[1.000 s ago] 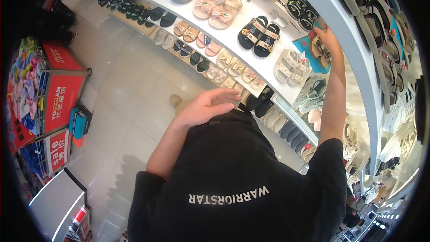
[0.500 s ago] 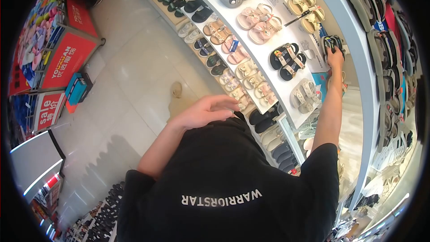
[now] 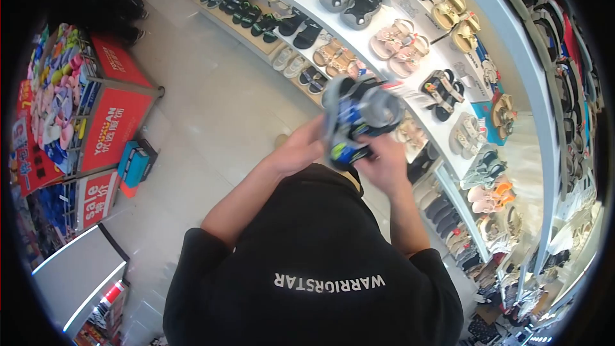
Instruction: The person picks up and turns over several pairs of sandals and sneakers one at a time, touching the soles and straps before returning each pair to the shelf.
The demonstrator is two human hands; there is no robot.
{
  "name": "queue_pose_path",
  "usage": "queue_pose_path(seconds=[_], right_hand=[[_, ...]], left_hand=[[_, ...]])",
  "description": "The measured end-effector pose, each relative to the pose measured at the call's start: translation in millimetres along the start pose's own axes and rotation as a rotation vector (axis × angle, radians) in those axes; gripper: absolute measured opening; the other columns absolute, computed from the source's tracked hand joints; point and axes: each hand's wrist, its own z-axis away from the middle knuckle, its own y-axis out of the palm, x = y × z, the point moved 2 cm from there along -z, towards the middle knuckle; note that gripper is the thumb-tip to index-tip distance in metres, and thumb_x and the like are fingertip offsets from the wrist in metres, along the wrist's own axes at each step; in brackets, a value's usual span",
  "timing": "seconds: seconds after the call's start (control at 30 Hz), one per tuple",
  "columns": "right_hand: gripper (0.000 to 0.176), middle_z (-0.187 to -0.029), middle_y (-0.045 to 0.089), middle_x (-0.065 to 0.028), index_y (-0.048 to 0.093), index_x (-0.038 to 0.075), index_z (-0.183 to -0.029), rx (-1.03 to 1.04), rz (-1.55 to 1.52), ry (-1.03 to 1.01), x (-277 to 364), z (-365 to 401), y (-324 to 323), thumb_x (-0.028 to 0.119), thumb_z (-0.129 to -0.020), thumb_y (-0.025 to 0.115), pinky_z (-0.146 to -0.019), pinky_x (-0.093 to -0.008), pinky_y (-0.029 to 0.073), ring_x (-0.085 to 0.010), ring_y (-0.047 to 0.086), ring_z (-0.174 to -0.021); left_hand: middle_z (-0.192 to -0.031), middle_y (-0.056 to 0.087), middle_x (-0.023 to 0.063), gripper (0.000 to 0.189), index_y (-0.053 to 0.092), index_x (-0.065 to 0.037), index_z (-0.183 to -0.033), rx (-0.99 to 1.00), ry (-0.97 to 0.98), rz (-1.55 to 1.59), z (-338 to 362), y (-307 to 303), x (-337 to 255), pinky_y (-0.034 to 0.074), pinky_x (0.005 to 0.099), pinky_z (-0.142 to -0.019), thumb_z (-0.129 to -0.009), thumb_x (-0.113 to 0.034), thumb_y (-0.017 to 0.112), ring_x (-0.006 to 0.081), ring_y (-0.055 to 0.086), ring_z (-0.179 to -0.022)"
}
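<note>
A pair of grey, black and blue sandals (image 3: pixel 362 115), smeared by motion, is held up in front of my torso. My right hand (image 3: pixel 386 161) grips them from below on the right, its fingers wrapped around the straps. On the other side, my left hand (image 3: pixel 302 147) presses against the grey sole edge, its fingertips partly hidden behind it. Just beyond the pair, the white display shelf (image 3: pixel 359 38) carries pink bow sandals (image 3: pixel 398 48), black sandals with light trim (image 3: pixel 442 94) and chunky black-grey sandals (image 3: pixel 351 1).
Lower tiers hold several dark sandals (image 3: pixel 246 16) and grey shoes (image 3: pixel 442 208). More footwear lines the rack (image 3: pixel 554 70) at far right. At left stand a red promotion bin (image 3: pixel 118 125) and a teal shoebox (image 3: pixel 134 163) on the tiled floor. A person in dark clothes (image 3: pixel 96 16) stands at upper left.
My right hand has brought the sandals from the shelf's upper right to in front of my body. My left hand has risen to meet them. The view has shifted.
</note>
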Motion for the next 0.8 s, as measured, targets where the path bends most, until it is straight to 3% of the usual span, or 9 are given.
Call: queue_pose_path(seconds=[0.13, 0.23, 0.27, 0.3, 0.43, 0.53, 0.63, 0.73, 0.8], right_hand=[[0.036, -0.072, 0.066, -0.006, 0.069, 0.013, -0.106, 0.096, 0.041, 0.018, 69.7, -16.8, 52.6, 0.025, -0.074, 0.076, -0.058, -0.0403, 0.054, -0.0265, 0.068, -0.069], [0.032, -0.089, 0.067, -0.0084, 0.067, 0.01, -0.103, 0.139, 0.111, -0.023, 95.4, -28.1, 60.9, 0.026, -0.076, 0.074, -0.063, -0.0415, 0.054, -0.0274, 0.067, -0.078], [0.035, -0.103, 0.067, -0.0137, 0.069, 0.008, -0.103, 0.212, 0.084, 0.034, 105.3, -31.9, 59.3, 0.02, -0.071, 0.078, -0.083, -0.045, 0.05, -0.0333, 0.064, -0.097], [0.035, -0.107, 0.065, -0.0147, 0.068, 0.007, -0.103, 0.198, 0.079, 0.03, 110.7, -33.9, 61.2, 0.02, -0.071, 0.078, -0.084, -0.0459, 0.05, -0.0343, 0.063, -0.099], [0.036, -0.112, 0.061, -0.0167, 0.066, 0.007, -0.103, 0.242, 0.06, -0.004, 124.0, -42.0, 71.8, 0.02, -0.072, 0.078, -0.086, -0.0484, 0.048, -0.036, 0.059, -0.105], [0.034, -0.091, 0.065, -0.0111, 0.065, 0.011, -0.106, 0.178, 0.086, -0.074, 129.6, -47.0, 78.8, 0.022, -0.076, 0.074, -0.067, -0.0432, 0.055, -0.0311, 0.066, -0.083], [0.032, -0.086, 0.065, -0.0125, 0.066, 0.01, -0.105, 0.308, 0.092, -0.059, 128.0, -50.5, 85.8, 0.022, -0.077, 0.073, -0.066, -0.0439, 0.055, -0.0324, 0.067, -0.078], [0.03, -0.094, 0.065, -0.018, 0.066, 0.005, -0.1, 0.506, 0.031, 0.121, 131.2, -66.5, 78.1, 0.021, -0.076, 0.074, -0.076, -0.0447, 0.052, -0.0369, 0.064, -0.089], [0.029, -0.093, 0.066, -0.0192, 0.065, 0.004, -0.1, 0.346, -0.04, 0.108, 116.4, -67.0, 79.8, 0.024, -0.08, 0.073, -0.075, -0.0459, 0.051, -0.038, 0.065, -0.087]], left_hand=[[-0.136, 0.055, 0.0184, 0.083, 0.04, 0.003, -0.142, 0.164, -0.147, 0.171, 17.9, -47.9, -39.5, 0.048, 0.0388, -0.102, -0.075, -0.027, 0.08, 0.0274, 0.058, -0.121], [-0.137, 0.053, 0.0187, 0.091, 0.04, 0.001, -0.142, 0.097, -0.13, 0.213, 31.7, -69.2, -37.5, 0.046, 0.0426, -0.105, -0.069, -0.029, 0.084, 0.0281, 0.056, -0.124], [-0.142, 0.049, 0.0183, 0.092, 0.041, -0.002, -0.143, 0.078, -0.094, 0.211, 34.8, -79.8, -36.0, 0.042, 0.0463, -0.11, -0.07, -0.034, 0.086, 0.0288, 0.05, -0.131], [-0.147, 0.044, 0.0189, 0.088, 0.04, -0.003, -0.145, 0.241, -0.031, 0.189, 36.3, -75.6, -47.2, 0.036, 0.0499, -0.114, -0.074, -0.033, 0.082, 0.0313, 0.044, -0.137], [-0.152, 0.038, 0.0179, 0.085, 0.038, -0.006, -0.148, 0.172, -0.021, 0.163, 48.3, -91.6, -49.3, 0.03, 0.0511, -0.117, -0.079, -0.037, 0.077, 0.0342, 0.038, -0.141], [-0.153, 0.037, 0.0183, 0.087, 0.037, -0.006, -0.149, 0.218, 0.02, 0.149, 55.1, -98.2, -53.5, 0.029, 0.0512, -0.117, -0.078, -0.037, 0.077, 0.0342, 0.036, -0.142], [-0.151, 0.04, 0.0193, 0.087, 0.035, -0.005, -0.149, 0.002, -0.06, 0.322, 63.3, -109.7, -46.8, 0.032, 0.0507, -0.116, -0.08, -0.041, 0.074, 0.0355, 0.04, -0.139], [-0.148, 0.043, 0.0196, 0.086, 0.035, -0.004, -0.149, 0.053, 0.138, 0.177, 62.7, -93.6, -65.1, 0.036, 0.0481, -0.114, -0.082, -0.045, 0.071, 0.0361, 0.046, -0.135], [-0.14, 0.052, 0.0196, 0.07, 0.04, -0.003, -0.145, 0.177, 0.084, 0.334, 49.6, -92.6, -66.8, 0.046, 0.0445, -0.106, -0.092, -0.044, 0.06, 0.0322, 0.056, -0.125]])
